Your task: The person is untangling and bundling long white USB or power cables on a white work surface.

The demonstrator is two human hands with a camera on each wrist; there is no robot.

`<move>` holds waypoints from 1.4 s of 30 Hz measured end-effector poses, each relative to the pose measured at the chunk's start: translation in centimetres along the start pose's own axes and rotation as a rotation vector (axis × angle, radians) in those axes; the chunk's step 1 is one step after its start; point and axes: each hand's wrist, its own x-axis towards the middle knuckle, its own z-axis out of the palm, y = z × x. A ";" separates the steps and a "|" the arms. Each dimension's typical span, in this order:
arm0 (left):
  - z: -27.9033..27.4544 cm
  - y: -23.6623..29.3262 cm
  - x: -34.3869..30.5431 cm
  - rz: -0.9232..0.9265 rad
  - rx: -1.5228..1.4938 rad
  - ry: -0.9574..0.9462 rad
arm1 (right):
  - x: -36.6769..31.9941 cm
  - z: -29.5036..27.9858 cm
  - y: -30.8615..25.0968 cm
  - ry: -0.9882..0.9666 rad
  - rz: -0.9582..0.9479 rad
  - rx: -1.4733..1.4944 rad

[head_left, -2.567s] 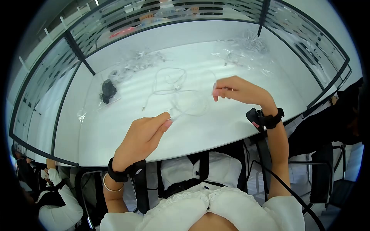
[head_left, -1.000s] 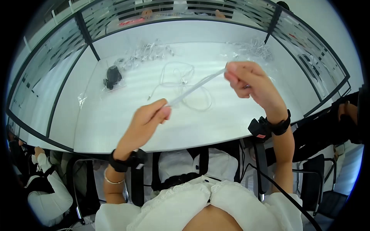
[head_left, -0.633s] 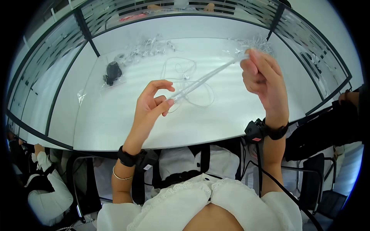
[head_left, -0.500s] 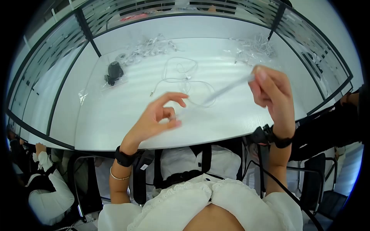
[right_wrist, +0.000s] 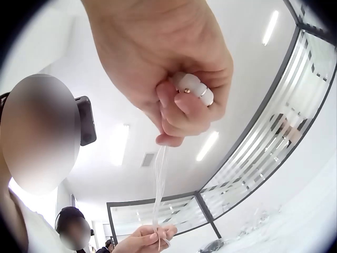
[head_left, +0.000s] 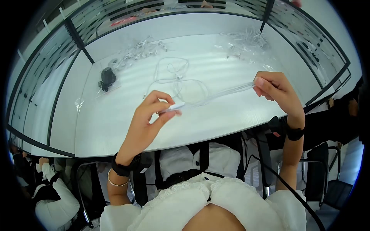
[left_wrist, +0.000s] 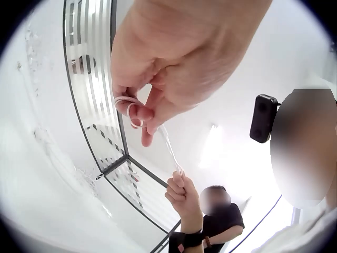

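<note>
A folded white earphone cable (head_left: pixel 217 93) is stretched taut above the white desk (head_left: pixel 115 123) between both hands. My left hand (head_left: pixel 172 108) pinches its near end between thumb and fingers; in the left wrist view the cable loops (left_wrist: pixel 129 108) curl round those fingers. My right hand (head_left: pixel 258 83) pinches the other end, and the right wrist view shows the white earbuds (right_wrist: pixel 194 87) tucked in its curled fingers with the cable (right_wrist: pixel 158 179) running down to the left hand (right_wrist: pixel 151 235). A second loose earphone cable (head_left: pixel 170 75) lies on the desk under the stretched one.
A black object in a clear bag (head_left: pixel 107 78) lies at the desk's left. A heap of white earphones (head_left: pixel 139 51) sits at the back left, a heap of clear bags and cables (head_left: pixel 246 40) at the back right. Glass partitions (head_left: pixel 46 73) ring the desk. Other people sit nearby.
Half a second ago my left hand was spread and off the cable; now it pinches the cable's near end again, and the cable is taut between both hands.
</note>
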 end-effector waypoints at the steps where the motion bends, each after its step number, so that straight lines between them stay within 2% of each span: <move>1: -0.2 -0.5 0.3 -0.029 -0.124 -0.030 | -0.1 0.1 -0.1 0.019 -0.009 -0.001; 2: -0.3 -1.0 0.5 -0.061 -0.252 -0.059 | -0.1 0.3 -0.1 0.056 -0.043 -0.018; 5: 0.6 -1.9 1.4 -0.365 -0.505 -0.217 | -0.1 0.8 -0.8 0.146 -0.106 -0.062; 9: 1.2 -3.0 2.1 -0.340 -0.574 -0.269 | 0.8 0.8 -2.5 0.154 -0.252 -0.192; 13: -0.5 -2.1 3.3 -0.201 -0.631 -0.226 | 2.2 1.2 -3.2 0.101 -0.350 -0.221; 16: -1.0 1.2 5.5 -0.006 -0.524 -0.196 | 3.4 1.7 -3.5 0.021 -0.369 -0.267; 18: 0.8 2.6 6.8 0.100 -0.374 -0.242 | 3.7 2.4 -4.1 0.025 -0.367 -0.246; 20: 3.1 4.4 7.0 0.082 -0.379 -0.250 | 3.9 2.8 -4.2 0.031 -0.389 -0.220; 23: 3.6 2.3 6.7 -0.236 -0.820 -0.446 | 3.8 1.9 -3.2 0.073 -0.365 -0.229; 26: 4.5 1.9 6.0 -0.360 -0.833 -0.386 | 3.3 1.0 -1.6 0.046 -0.294 -0.215; 27: 4.4 1.6 6.0 -0.391 -0.802 -0.453 | 3.2 1.2 -1.0 0.065 -0.294 -0.193; 30: 4.1 0.3 5.8 -0.469 -0.798 -0.475 | 2.9 0.0 -1.0 0.131 -0.230 -0.166; 32: 3.9 0.1 5.5 -0.446 -0.735 -0.452 | 2.8 -0.3 -1.1 0.080 -0.170 -0.189; 35: 3.7 0.0 4.9 -0.440 -0.641 -0.469 | 3.2 -0.1 -0.2 0.148 -0.205 -0.137; 38: 3.4 -0.6 4.9 -0.403 -0.612 -0.456 | 3.3 -0.3 0.1 0.123 -0.191 -0.169; 42: 3.9 -0.8 5.0 -0.280 -0.523 -0.438 | 3.8 -0.6 0.7 0.177 -0.184 -0.115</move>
